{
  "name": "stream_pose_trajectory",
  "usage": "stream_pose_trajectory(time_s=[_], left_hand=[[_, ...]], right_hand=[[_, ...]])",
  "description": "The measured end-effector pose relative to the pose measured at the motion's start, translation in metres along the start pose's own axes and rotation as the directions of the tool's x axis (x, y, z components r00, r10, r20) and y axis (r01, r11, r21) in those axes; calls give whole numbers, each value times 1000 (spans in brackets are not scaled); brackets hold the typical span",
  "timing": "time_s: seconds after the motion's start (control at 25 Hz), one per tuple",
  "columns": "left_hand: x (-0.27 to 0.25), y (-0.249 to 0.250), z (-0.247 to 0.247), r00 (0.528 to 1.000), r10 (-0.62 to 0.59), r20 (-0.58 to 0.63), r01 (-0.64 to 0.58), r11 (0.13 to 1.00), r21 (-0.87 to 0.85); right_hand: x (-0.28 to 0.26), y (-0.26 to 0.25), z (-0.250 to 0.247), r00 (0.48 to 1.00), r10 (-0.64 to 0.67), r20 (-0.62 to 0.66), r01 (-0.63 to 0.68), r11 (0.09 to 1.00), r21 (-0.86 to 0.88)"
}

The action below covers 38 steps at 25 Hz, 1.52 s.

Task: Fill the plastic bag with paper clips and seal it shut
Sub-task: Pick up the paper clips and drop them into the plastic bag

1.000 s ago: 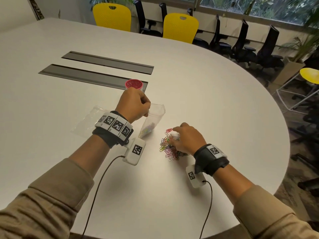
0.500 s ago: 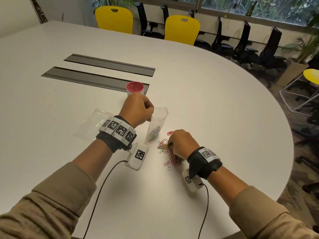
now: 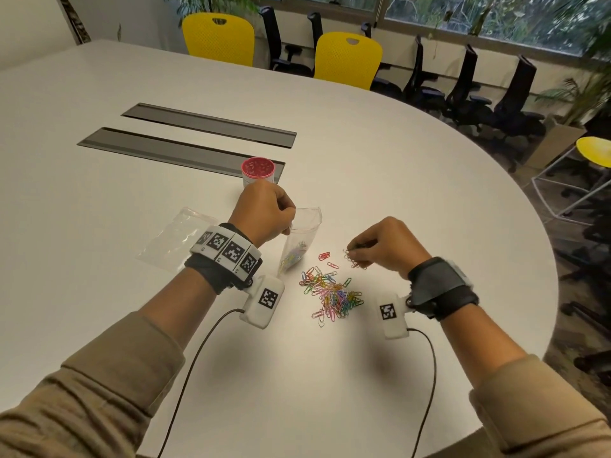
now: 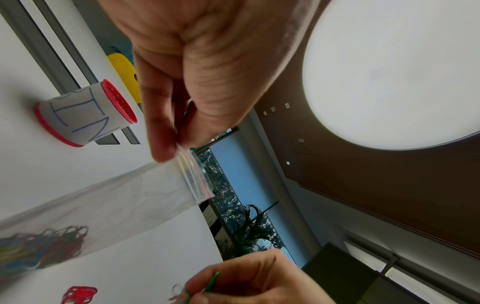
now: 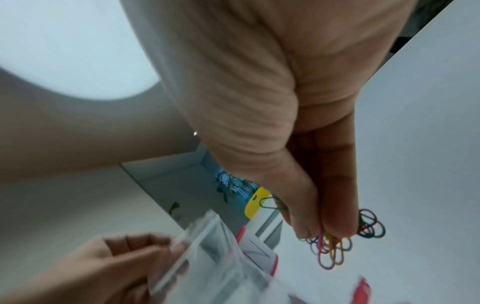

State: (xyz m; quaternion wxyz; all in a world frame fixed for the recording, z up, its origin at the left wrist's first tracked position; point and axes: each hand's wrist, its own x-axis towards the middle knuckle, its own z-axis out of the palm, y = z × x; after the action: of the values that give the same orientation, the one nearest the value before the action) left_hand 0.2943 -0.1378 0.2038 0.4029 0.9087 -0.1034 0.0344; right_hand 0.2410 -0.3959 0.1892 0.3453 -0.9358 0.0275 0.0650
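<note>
Left hand: the bag is being pinched at its mouth between thumb and fingers and held upright, its lower end resting on the table.
Bag: clear, with a red line along the zip strip (seen in the left wrist view); some clips are already lying at its bottom, and it is being held at 12 o'clock of the pile.
Right hand: a bunch of clips is being pinched in the curled fingertips and held above the table, at 3 o'clock of the bag and apart from it.
Pile: coloured clips are lying loose on the table between the two wrists; a few strays are lying at 12 o'clock of it.
Cup: a white cup with a red rim is standing at 12 o'clock of the left hand, just beyond it.
Spare bag: a second clear bag is lying flat at 9 o'clock of the left wrist.
</note>
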Motion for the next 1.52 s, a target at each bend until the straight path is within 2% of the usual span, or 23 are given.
stream_pose_trajectory(time_s=[0.08,0.24,0.52,0.68,0.8,0.92,1.08,1.32,1.52], left_hand=[[-1,0,0,1000,5,3,-5,1000,-4],[-1,3,2,1000,1,8,0,1000,-13],[0,6,3,1000,-5,22,5,1000,-23],[-1,7,0,1000,-25,18,25,999,-32],[0,6,0,999,-35,12,36,999,-26],[0,6,1,998,-54,8,55,998,-37],[2,6,0,999,-50,0,50,999,-20],[2,8,-3,999,-37,0,37,999,-2],[2,5,-2,999,-42,-1,42,999,-11]], right_hand=[[-4,-10,-18,1000,8,-29,-5,994,108],[-5,-39,-41,995,-75,-71,90,967,237],[19,-83,-13,962,-212,-174,259,908,329],[29,-83,12,954,-228,-196,271,934,231],[28,-82,17,949,-279,-146,291,955,66],[26,-87,16,930,-366,-38,357,922,-150],[28,-99,17,926,-378,-4,360,885,-294],[32,-107,20,948,-315,53,311,876,-367],[29,-105,14,946,-325,-1,309,900,-306]])
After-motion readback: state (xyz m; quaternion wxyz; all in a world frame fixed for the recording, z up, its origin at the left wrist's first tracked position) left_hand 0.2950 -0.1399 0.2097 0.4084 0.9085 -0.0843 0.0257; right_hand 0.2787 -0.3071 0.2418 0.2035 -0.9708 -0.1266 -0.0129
